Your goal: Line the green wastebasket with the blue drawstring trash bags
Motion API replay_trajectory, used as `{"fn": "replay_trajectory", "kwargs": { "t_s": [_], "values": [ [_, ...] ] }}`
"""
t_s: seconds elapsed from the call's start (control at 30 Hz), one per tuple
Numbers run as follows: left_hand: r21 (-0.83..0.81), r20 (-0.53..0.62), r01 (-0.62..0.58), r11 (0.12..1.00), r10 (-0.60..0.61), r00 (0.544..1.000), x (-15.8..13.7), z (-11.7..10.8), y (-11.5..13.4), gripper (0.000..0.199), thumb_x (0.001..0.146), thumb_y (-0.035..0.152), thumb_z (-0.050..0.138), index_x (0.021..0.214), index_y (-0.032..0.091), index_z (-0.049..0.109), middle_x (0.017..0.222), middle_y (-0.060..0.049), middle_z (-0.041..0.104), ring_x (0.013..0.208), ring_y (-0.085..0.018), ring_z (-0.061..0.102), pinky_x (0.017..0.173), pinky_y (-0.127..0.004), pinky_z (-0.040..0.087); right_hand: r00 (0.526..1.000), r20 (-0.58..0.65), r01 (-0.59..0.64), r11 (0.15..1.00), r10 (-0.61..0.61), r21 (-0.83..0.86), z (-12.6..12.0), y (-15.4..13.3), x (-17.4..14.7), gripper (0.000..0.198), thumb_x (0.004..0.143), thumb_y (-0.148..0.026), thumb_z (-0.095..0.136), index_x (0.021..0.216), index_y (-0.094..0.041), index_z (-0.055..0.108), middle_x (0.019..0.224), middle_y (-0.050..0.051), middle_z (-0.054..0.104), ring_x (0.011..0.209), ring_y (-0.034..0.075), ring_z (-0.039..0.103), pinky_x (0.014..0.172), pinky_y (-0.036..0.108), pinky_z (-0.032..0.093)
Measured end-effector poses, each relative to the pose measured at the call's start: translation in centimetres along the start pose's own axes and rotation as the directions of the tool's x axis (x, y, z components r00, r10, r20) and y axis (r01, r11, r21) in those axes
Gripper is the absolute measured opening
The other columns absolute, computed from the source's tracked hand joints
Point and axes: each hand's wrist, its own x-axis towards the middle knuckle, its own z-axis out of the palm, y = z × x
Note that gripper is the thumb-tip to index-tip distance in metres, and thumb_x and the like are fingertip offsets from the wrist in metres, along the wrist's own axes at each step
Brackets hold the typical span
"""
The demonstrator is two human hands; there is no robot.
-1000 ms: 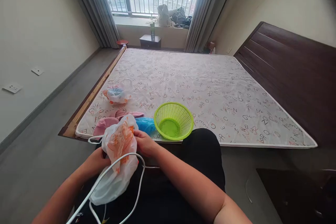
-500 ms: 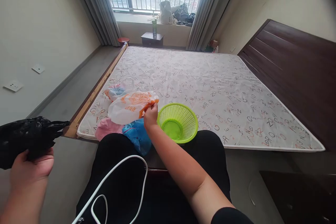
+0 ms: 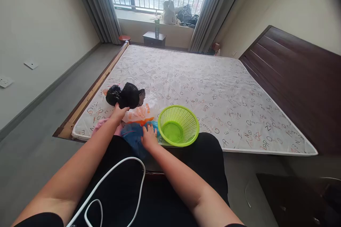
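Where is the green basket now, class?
In the head view, the green basket sits just below centre, at the near edge of the mattress, right of the right hand and blue bag.

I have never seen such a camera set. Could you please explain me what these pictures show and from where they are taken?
There is no machine: one camera, worn on a person's head, looks forward and down at that person's two bare hands. The left hand touches a black plastic bag, the right hand a blue plastic bag; whether either grips, I cannot tell. On the mattress lies a white plastic bag with orange print; a green plastic basket stands at the near edge.
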Motion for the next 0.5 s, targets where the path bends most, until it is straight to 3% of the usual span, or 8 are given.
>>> {"fn": "replay_trajectory", "kwargs": {
  "t_s": [0.03,0.1,0.2,0.3,0.4,0.5],
  "values": [
    [0.071,-0.005,0.018,0.997,-0.018,1.000,0.0,0.2,-0.6,0.086,0.082,0.026,0.076,0.157,0.014,0.035,0.149,-0.024,0.055,0.132,-0.037,0.060,0.105,-0.051,0.053,1.000,0.017,-0.003,0.999,0.004,-0.045,0.0,0.6,-0.5,0.071,0.094,-0.021,0.064,0.160,-0.020,0.038,0.174,0.022,0.022,0.161,0.038,0.023,0.123,0.061,0.030],
    [0.254,-0.062,-0.077,0.964,0.096,0.993,-0.9,0.2,-2.3,0.092,0.081,0.025,0.077,0.160,0.011,0.031,0.157,-0.026,0.046,0.145,-0.039,0.048,0.116,-0.051,0.043,0.993,0.103,-0.048,0.993,0.059,-0.107,-0.1,1.7,-1.2,0.081,0.090,-0.011,0.063,0.164,-0.023,0.032,0.174,0.024,0.019,0.153,0.038,0.039,0.115,0.055,0.043],
    [0.461,-0.042,-0.247,0.852,0.299,0.953,-3.7,-0.6,-5.3,0.081,0.085,0.025,0.071,0.156,0.011,0.036,0.149,-0.023,0.054,0.142,-0.035,0.051,0.120,-0.048,0.039,0.956,0.258,-0.112,0.985,0.142,-0.128,-0.7,2.4,-1.5,0.070,0.088,0.000,0.056,0.155,-0.018,0.049,0.148,0.026,0.059,0.127,0.033,0.067,0.099,0.046,0.055],
    [0.574,0.204,-0.290,0.766,0.209,0.956,-6.5,-1.4,-8.0,0.065,0.085,0.029,0.069,0.145,0.012,0.051,0.126,-0.020,0.069,0.120,-0.033,0.068,0.108,-0.045,0.050,0.946,0.308,-0.074,0.994,0.097,-0.085,-1.7,1.6,-1.6,0.039,0.086,0.001,0.057,0.118,-0.013,0.073,0.110,0.020,0.077,0.106,0.032,0.075,0.090,0.043,0.057],
    [0.645,0.379,-0.368,0.670,0.138,0.915,-8.1,-1.9,-9.3,0.051,0.076,0.026,0.074,0.126,0.016,0.067,0.129,-0.020,0.071,0.124,-0.037,0.066,0.108,-0.045,0.048,0.964,0.258,0.066,0.998,-0.069,0.020,-3.7,-0.6,-2.0,0.025,0.086,-0.005,0.061,0.106,-0.014,0.073,0.105,0.016,0.078,0.099,0.028,0.074,0.088,0.037,0.056],
    [0.559,0.447,-0.349,0.752,0.081,0.891,-9.0,-2.6,-9.1,0.029,0.071,0.024,0.072,0.100,0.022,0.076,0.112,-0.012,0.078,0.112,-0.035,0.070,0.100,-0.041,0.051,0.957,0.134,0.239,0.960,-0.259,0.147,-7.3,-2.8,-2.7,0.020,0.089,-0.010,0.060,0.105,-0.018,0.070,0.102,0.006,0.076,0.097,0.021,0.070,0.087,0.030,0.053]
  ]
}}
